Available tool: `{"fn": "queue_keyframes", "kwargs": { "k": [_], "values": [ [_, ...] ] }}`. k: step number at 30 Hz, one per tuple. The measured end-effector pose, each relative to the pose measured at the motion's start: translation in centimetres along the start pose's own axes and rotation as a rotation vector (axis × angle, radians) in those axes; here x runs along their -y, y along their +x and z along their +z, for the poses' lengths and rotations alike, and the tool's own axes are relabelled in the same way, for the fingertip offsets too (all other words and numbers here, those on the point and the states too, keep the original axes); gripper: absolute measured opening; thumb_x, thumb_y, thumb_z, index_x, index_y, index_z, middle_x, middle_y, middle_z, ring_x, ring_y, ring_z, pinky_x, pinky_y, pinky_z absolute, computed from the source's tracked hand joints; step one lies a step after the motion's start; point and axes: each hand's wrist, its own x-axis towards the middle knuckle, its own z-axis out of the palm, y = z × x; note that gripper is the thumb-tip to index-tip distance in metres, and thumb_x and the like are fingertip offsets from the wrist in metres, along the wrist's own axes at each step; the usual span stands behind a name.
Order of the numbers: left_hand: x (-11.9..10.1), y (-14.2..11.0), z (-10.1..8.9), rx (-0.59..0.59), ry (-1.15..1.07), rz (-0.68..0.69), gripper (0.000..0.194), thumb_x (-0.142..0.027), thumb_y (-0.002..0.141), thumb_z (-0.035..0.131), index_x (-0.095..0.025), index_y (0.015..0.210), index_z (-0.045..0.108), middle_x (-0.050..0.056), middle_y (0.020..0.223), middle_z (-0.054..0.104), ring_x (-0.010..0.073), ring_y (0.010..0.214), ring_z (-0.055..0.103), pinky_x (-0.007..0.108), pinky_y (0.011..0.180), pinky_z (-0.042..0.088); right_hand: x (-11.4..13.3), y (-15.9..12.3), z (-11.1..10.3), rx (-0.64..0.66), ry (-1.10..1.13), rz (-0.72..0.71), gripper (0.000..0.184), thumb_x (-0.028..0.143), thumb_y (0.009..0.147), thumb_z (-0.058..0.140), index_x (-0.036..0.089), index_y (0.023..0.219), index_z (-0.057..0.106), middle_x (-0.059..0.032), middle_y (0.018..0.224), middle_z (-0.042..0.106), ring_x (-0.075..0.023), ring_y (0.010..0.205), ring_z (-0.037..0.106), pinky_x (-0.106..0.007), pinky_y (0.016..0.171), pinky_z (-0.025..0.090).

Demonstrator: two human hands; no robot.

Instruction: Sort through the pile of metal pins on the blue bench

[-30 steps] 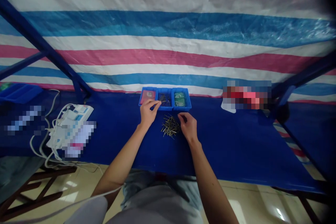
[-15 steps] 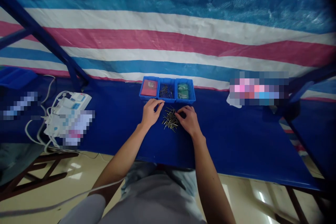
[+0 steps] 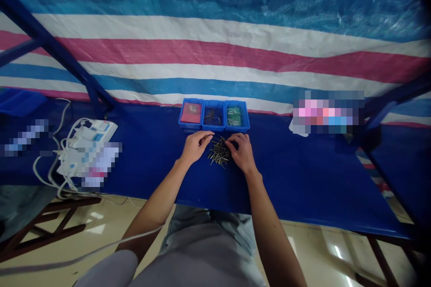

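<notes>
On the blue tabletop lies a loose pile of thin brass-coloured screws or nails (image 3: 218,152); their exact kind is too small to tell. My left hand (image 3: 195,146) is at the upper left of the pile, thumb and fingers pinched together. Whatever its fingertips hold is too small to make out. At the right edge of the pile, my right hand (image 3: 241,151) is also closed in a pinch, its tips touching or just over the pieces. Just beyond both hands, a blue bin (image 3: 213,128) holds several dark thin pieces.
A blue bin with a red packet (image 3: 191,115) adjoins it on the left, and one with a green-tinted bag (image 3: 235,116) on the right. White power strips (image 3: 101,132) and cables lie at the left. Blue frame posts (image 3: 67,58) and a striped sheet (image 3: 215,49) stand behind.
My left hand has shifted slightly right and nearer to me, and its thumb and fingers have drawn closer together. My right hand stays at the pile's right edge.
</notes>
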Motion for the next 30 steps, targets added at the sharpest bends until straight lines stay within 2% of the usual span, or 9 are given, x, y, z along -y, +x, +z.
{"fn": "queue_keyframes", "kwargs": {
  "k": [6,14,22,26,30],
  "values": [
    [-0.5,-0.2,0.0,0.098,0.041,0.06,0.03,-0.033,0.096,0.057,-0.024,0.123,0.069,0.003,0.082,0.069,0.013,0.067,0.058,0.025,0.068,0.047,1.1,-0.1,-0.1,0.051,0.047,-0.08,0.015,0.027,0.094,0.056,0.022,0.089,0.069,-0.0078,0.096,0.068,-0.0259,0.094,0.055,-0.042,0.086,0.046],
    [-0.6,-0.4,0.1,0.15,0.046,0.093,0.02,-0.031,0.096,0.058,-0.022,0.104,0.074,0.005,0.092,0.072,0.0165,0.08,0.064,0.029,0.079,0.049,1.6,-0.2,0.1,0.032,0.067,-0.14,0.014,0.026,0.095,0.057,0.023,0.088,0.068,-0.0068,0.094,0.069,-0.0247,0.091,0.055,-0.041,0.085,0.048],
    [-0.6,-0.2,0.1,0.163,0.053,0.074,0.018,-0.031,0.096,0.058,-0.021,0.095,0.073,0.005,0.087,0.072,0.0174,0.081,0.066,0.029,0.078,0.049,2.3,-0.3,0.5,0.066,0.112,-0.153,0.017,0.028,0.098,0.053,0.023,0.091,0.068,-0.0075,0.094,0.068,-0.0246,0.091,0.057,-0.041,0.084,0.049],
    [-0.6,-0.3,0.1,0.154,0.05,0.057,0.02,-0.03,0.097,0.055,-0.02,0.093,0.072,0.006,0.089,0.072,0.0174,0.081,0.066,0.029,0.077,0.049,2.4,-0.4,0.8,0.08,0.119,-0.153,0.013,0.032,0.095,0.058,0.024,0.093,0.068,-0.007,0.092,0.069,-0.0245,0.09,0.058,-0.04,0.083,0.05],
    [-0.5,-0.4,0.1,0.148,0.068,0.045,0.021,-0.031,0.097,0.054,-0.019,0.09,0.07,0.005,0.085,0.07,0.0167,0.077,0.064,0.028,0.074,0.049,2.3,-0.4,1.1,0.076,0.11,-0.165,0.015,0.029,0.097,0.055,0.024,0.095,0.069,-0.0065,0.094,0.07,-0.0239,0.09,0.06,-0.04,0.083,0.05]
  ]
}}
